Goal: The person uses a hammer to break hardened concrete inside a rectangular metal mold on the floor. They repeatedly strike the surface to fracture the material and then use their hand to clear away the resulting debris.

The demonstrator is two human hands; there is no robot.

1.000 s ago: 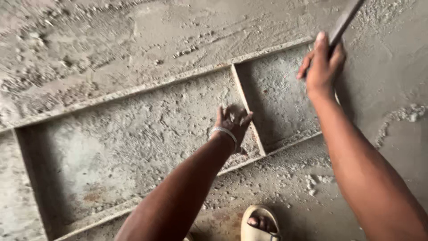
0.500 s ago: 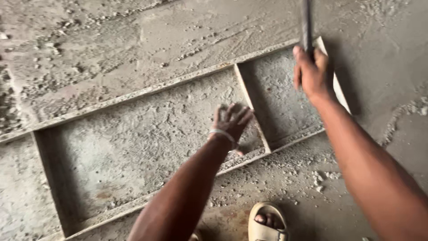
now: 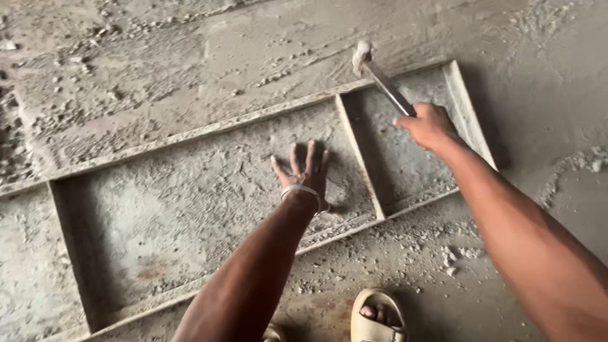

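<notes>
At the far left, loose grey clumps of dried mortar (image 3: 19, 126) lie scattered over the rough, dusty ground. Next comes the long grey metal mould frame (image 3: 190, 134), lying flat and slanting up toward the right, its thin rails crusted with cement. Its wide middle compartment (image 3: 171, 209) has a sandy grey bed with a rusty stain near the lower rail.

Your left hand (image 3: 305, 172) lies palm down at the right end of that compartment, fingers spread and straight, gripping nothing; a pale bangle (image 3: 300, 189) circles the wrist. Just right of it, the cross divider (image 3: 359, 155) separates the wide compartment from the smaller end compartment (image 3: 405, 158).

Your right hand (image 3: 429, 124) hovers over that end compartment, fingers curled tight around the dark handle of a metal hammer (image 3: 380, 82). The handle slants up and left, and the pale, cement-caked head sits over the frame's upper rail; whether it touches the rail cannot be told.

Along the bottom edge, below and between your forearms, your foot shows in a tan sandal (image 3: 376, 316).
</notes>
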